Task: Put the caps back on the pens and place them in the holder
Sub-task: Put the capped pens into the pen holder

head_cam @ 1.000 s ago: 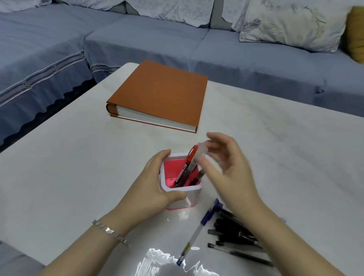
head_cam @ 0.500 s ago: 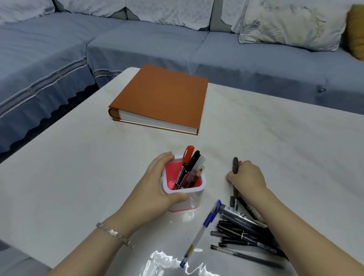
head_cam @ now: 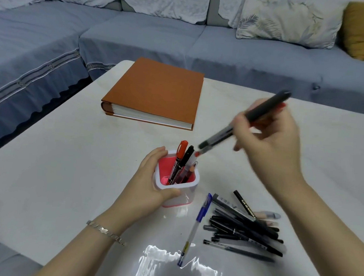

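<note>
- We are noting loose pens [head_cam: 241, 230] lying near-right of the holder [head_cam: 175, 184].
- We are finding the left hand [head_cam: 150, 188] gripping the holder's left wall, with several pens [head_cam: 181, 160] standing inside.
- We are seeing the right hand [head_cam: 273, 145] pinching a dark pen [head_cam: 262, 109] far-right of the holder, its long axis slanting down toward the holder's mouth.

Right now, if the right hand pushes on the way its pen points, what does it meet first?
Likely the upright pens in the holder: the held pen has its tip just beside the cap of the black marker. Depth is unclear, so it may pass above them.
</note>
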A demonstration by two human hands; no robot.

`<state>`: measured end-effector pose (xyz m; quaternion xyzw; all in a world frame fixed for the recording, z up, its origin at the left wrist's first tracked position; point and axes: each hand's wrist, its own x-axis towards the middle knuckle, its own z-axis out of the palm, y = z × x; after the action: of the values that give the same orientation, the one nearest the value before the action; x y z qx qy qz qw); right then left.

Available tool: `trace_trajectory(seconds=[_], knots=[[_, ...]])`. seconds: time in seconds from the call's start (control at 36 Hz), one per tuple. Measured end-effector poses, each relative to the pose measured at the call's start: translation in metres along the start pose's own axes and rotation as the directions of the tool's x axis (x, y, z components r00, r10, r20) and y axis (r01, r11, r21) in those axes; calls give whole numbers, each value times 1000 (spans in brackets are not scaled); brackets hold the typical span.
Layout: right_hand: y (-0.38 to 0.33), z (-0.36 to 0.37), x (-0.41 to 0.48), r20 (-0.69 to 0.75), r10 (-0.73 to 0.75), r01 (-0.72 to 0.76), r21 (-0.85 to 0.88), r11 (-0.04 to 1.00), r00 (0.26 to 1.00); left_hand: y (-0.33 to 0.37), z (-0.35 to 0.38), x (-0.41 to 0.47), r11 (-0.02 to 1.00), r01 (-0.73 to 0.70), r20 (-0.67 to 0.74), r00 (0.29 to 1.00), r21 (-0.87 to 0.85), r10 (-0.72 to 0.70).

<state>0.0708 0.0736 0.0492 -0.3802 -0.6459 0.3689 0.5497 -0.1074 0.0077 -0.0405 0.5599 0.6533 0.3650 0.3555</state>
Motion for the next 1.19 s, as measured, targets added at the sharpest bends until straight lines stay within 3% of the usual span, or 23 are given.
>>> trace_trajectory(seconds=[0.14,0.19,0.33,0.42,0.53,0.67,0.78,0.97,1.06,1.19], knots=[[19,33,-16,268,152,-55,-337,940,951,0,2,-2,1000,-19,-9,1000,-9,19],[27,37,-21,319,195,-59,-389,919,928,0,2,-1,1000,-25,-11,1000,-16,24],[33,10,-25,219,188,-89,-394,915,957,-4,1,-1,999,-34,-15,999,-7,34],[47,-25,-33,201,221,-92,-508,856,954,-5,2,-1,999,-37,-30,999,-20,36],[75,-63,-62,309,446,-75,-747,661,840,-5,5,-2,999,-41,-43,998,-32,39],[93,-78,-90,374,559,25,-846,533,740,-1,6,-2,999,-47,-37,998,-27,46],[97,-76,-97,393,517,151,-881,448,760,1,12,-1,997,-57,-26,998,-45,56],[100,-74,-91,381,503,247,-917,313,776,4,22,3,997,-64,-11,998,-41,63],[99,-80,-87,354,485,194,-917,349,800,5,23,3,997,-73,-8,997,-30,73],[73,-94,-66,275,405,-93,-719,689,872,5,21,2,997,-70,5,998,-28,70]])
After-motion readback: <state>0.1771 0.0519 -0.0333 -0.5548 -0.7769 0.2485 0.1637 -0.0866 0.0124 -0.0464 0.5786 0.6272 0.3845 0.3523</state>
